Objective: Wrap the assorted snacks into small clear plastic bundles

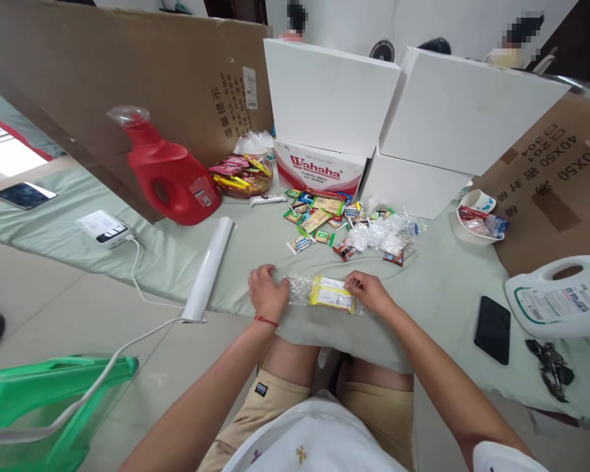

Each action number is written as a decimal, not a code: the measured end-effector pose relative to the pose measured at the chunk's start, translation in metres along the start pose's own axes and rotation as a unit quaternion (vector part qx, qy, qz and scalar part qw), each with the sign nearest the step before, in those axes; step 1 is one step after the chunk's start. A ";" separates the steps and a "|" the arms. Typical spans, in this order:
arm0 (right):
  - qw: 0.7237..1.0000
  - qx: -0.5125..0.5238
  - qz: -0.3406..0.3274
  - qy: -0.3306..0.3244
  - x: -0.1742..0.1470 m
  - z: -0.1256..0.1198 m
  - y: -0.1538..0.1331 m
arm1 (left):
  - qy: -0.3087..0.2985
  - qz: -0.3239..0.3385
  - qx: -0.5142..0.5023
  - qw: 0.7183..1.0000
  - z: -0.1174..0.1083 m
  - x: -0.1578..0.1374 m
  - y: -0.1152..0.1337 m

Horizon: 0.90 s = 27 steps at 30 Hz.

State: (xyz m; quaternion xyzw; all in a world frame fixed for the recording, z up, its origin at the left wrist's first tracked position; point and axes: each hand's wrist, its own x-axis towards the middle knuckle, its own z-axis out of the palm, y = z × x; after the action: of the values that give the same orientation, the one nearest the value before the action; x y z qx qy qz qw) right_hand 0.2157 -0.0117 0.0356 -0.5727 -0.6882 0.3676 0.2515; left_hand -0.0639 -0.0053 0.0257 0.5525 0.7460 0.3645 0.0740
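Observation:
A yellow-and-white snack packet lies on the green cloth inside a clear plastic bag, close to the front edge. At the bag's left end rests my left hand, its thumb apart from the fingers and touching the plastic. A red cord circles that wrist. My right hand is closed in a pinch over the packet's right end, gripping the clear plastic there. Just beyond the hands is a loose pile of small wrapped snacks, with crumpled clear plastic bags on its right side.
A white roll and a red jug stand left, near a power strip with its cable. White boxes wall the back. To the right are a snack bowl, a black phone, keys and a white jug.

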 end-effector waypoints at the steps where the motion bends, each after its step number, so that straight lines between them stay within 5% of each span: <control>1: 1.000 0.010 0.001 0.003 0.000 0.002 0.000 | 0.062 0.029 0.007 0.998 -0.005 0.000 0.004; 3: 1.000 0.024 0.000 0.004 0.001 0.004 0.001 | 0.087 0.149 -0.001 0.985 -0.013 -0.009 0.014; 6: 0.999 0.044 -0.007 -0.010 0.005 0.004 0.004 | -0.131 0.411 -0.033 0.902 -0.010 -0.035 0.035; 7: 0.998 0.051 -0.009 -0.019 0.006 0.001 0.007 | -0.201 0.449 -0.027 0.870 -0.004 -0.042 0.040; 10: 0.998 0.060 0.006 -0.030 0.010 -0.015 0.020 | -0.291 0.439 -0.005 0.850 0.020 -0.054 0.045; 17: 0.991 0.000 0.051 0.121 0.001 -0.041 0.046 | -0.292 0.420 -0.013 0.859 0.040 -0.053 0.031; 23: 0.998 -0.058 0.010 -0.007 -0.013 -0.037 0.044 | -0.281 0.421 -0.022 0.862 0.041 -0.054 0.030; 27: 0.998 -0.015 0.016 0.054 -0.017 -0.039 0.041 | -0.281 0.420 -0.024 0.862 0.041 -0.054 0.030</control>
State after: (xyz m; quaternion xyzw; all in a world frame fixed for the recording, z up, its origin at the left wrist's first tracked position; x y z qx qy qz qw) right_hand 0.2743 -0.0168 0.0278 -0.6063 -0.6700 0.3296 0.2735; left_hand 0.0005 -0.0297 -0.0012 0.8908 0.3816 0.2075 0.1335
